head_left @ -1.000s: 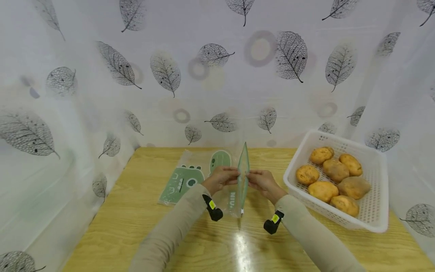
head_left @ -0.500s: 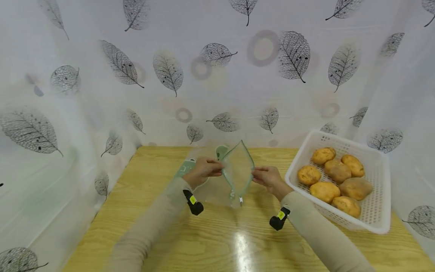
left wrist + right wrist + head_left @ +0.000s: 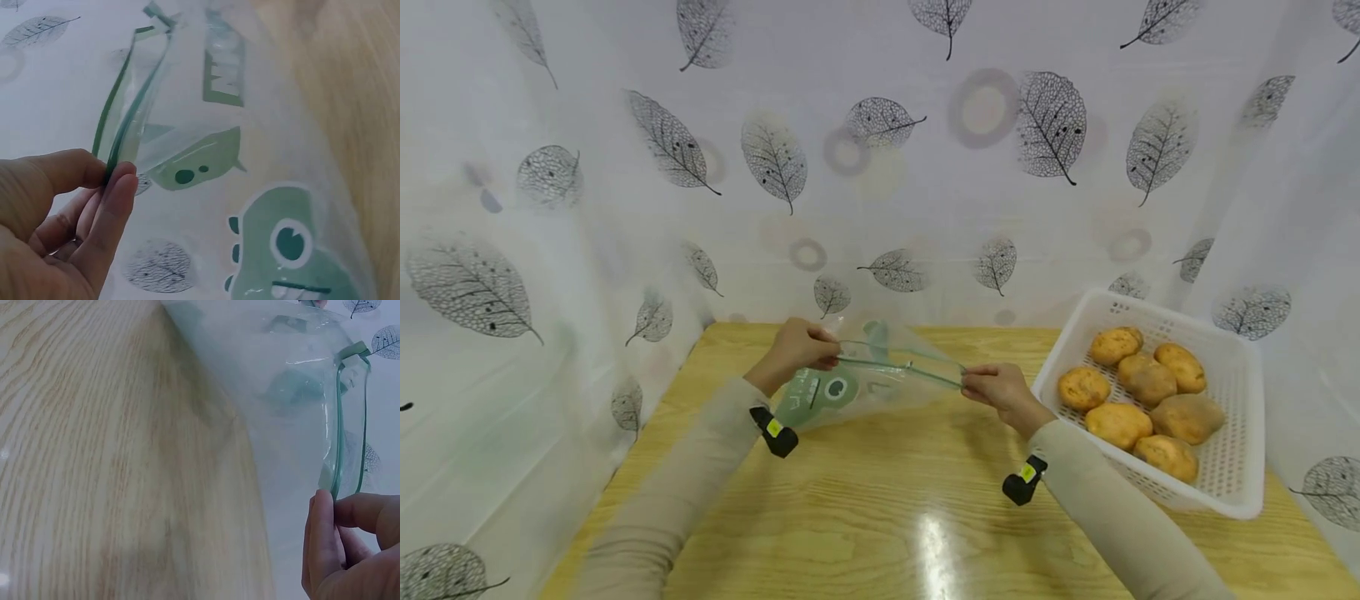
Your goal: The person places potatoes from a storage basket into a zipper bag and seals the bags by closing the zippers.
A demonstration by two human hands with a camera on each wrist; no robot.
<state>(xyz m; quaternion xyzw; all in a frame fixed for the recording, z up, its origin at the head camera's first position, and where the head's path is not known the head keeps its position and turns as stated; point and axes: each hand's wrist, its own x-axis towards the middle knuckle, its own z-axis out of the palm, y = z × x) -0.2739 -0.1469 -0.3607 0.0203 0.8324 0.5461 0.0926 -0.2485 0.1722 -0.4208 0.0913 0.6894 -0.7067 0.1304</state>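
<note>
A clear zip bag (image 3: 880, 392) with green cartoon dinosaur prints is stretched sideways between both hands, its green-edged mouth on top and slightly parted. My left hand (image 3: 801, 350) pinches one end of the mouth between thumb and fingers. At the other end, my right hand (image 3: 1000, 390) pinches the green edge the same way. The left wrist view shows the dinosaur print on the bag (image 3: 275, 231) and the zip strip running away from the fingertips. In the right wrist view, the plain side of the bag (image 3: 281, 437) hangs over the wooden table (image 3: 112, 456).
To the right stands a white perforated plastic basket (image 3: 1243, 417) holding several potatoes (image 3: 1116, 423). A pale curtain (image 3: 880, 200) printed with leaves borders the back and sides of the wooden table (image 3: 850, 508).
The hands have drawn apart, the left moving left and slightly up. The bag's mouth went from upright and narrow, through a wide diamond, to a stretched, nearly level slit.
</note>
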